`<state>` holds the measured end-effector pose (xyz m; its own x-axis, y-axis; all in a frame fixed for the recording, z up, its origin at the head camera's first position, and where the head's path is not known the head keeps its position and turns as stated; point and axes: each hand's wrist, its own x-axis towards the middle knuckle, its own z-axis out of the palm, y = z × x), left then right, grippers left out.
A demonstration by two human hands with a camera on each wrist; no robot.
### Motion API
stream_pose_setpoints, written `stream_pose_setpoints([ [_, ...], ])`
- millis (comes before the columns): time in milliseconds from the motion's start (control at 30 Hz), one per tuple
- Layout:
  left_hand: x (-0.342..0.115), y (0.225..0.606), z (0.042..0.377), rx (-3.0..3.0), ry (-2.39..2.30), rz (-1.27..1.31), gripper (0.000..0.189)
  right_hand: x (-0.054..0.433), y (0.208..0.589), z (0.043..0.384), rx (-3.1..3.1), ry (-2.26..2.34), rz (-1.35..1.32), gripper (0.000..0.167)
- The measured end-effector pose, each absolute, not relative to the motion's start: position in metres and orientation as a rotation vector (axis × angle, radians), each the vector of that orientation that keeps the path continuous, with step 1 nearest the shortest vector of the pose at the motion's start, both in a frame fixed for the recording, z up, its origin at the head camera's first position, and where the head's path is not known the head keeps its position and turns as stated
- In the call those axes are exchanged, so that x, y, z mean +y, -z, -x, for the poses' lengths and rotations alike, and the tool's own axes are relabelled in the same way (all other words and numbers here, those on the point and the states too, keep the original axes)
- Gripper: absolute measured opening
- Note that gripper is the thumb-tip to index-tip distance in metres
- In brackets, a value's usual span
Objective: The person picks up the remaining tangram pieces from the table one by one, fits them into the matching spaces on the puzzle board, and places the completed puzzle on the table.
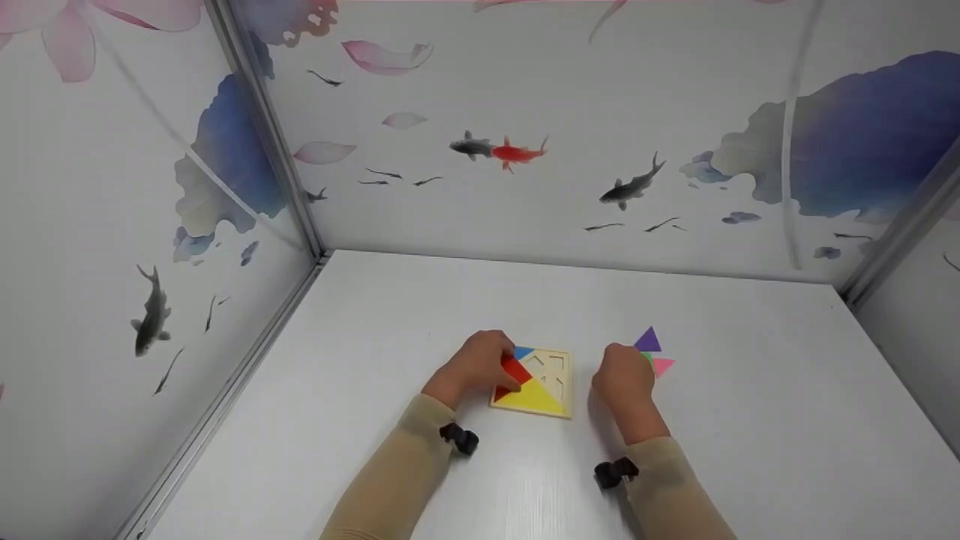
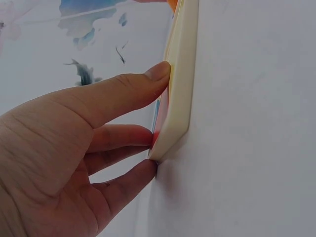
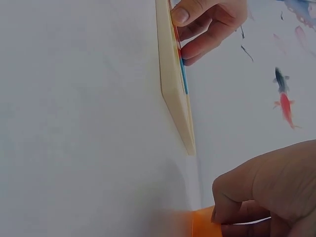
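A wooden tangram tray (image 1: 568, 382) lies on the table with a yellow triangle (image 1: 534, 399), a red piece (image 1: 517, 370) and a blue piece (image 1: 523, 352) in it. My left hand (image 1: 480, 364) holds the tray at its left side, thumb on its face and other fingers by the edge, as the left wrist view shows. To the right of the tray, my right hand (image 1: 626, 382) pinches an orange tangram piece (image 3: 205, 223), hidden behind the hand in the head view. Beyond that hand lie a purple triangle (image 1: 649, 340), a pink piece (image 1: 663, 366) and a partly covered green piece (image 1: 647, 355).
The white table (image 1: 390, 330) meets a painted back wall (image 1: 555, 217) and a left wall (image 1: 75, 300), joined by a metal corner post (image 1: 274, 142). Black wrist cameras sit on the left sleeve (image 1: 405, 465) and right sleeve (image 1: 675, 487).
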<state>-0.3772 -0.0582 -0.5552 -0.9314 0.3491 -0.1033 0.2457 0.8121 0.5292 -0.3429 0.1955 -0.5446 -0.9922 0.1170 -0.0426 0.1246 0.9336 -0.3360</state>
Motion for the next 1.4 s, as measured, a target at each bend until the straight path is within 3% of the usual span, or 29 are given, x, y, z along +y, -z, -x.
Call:
stream_pose_setpoints([
  [667,-0.059,0.555,0.376,2.810,-0.794,-0.515,0.054,0.213,0.549,0.351,3.057,0.775,-0.195,0.027],
  [1400,-0.059,0.556,0.376,2.813,-0.787,-0.514,0.056,0.220,0.544,0.353,2.895,1.256,-0.279,0.021],
])
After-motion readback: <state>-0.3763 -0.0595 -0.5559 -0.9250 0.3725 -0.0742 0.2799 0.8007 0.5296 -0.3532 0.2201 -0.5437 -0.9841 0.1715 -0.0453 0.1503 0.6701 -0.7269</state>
